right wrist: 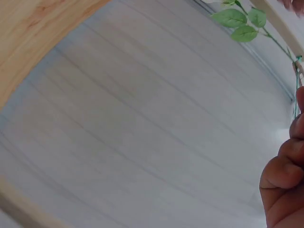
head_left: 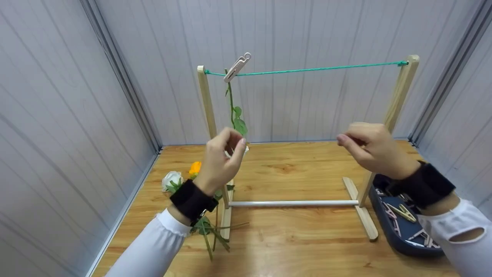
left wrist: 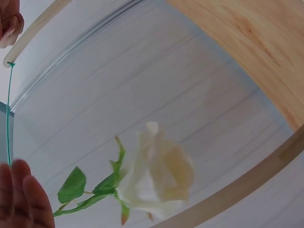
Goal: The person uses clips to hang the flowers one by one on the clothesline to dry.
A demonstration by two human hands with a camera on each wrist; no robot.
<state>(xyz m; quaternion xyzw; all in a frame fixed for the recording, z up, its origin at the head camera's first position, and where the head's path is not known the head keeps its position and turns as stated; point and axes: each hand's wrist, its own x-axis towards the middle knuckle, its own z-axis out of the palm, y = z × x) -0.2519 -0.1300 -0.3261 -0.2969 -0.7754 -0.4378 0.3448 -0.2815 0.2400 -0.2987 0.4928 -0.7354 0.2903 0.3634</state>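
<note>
A wooden rack holds a green string (head_left: 307,70) between two posts. A pale clothespin (head_left: 237,66) on the string clips a rose stem (head_left: 231,104), which hangs bloom down. My left hand (head_left: 236,144) is raised at the bottom of that stem, fingers loosely cupped beside the white bloom (left wrist: 156,175) without touching it. In the head view the hand hides most of the bloom. My right hand (head_left: 342,139) hovers by the right post (head_left: 399,92) with its fingers (right wrist: 285,180) curled in on nothing I can see.
A white rose (head_left: 172,180) and an orange flower (head_left: 195,168) lie on the wooden table (head_left: 292,238) at the left, behind my left wrist. A dark blue tray (head_left: 399,246) with several clothespins sits at the right, next to the rack's foot. Grey walls close in on three sides.
</note>
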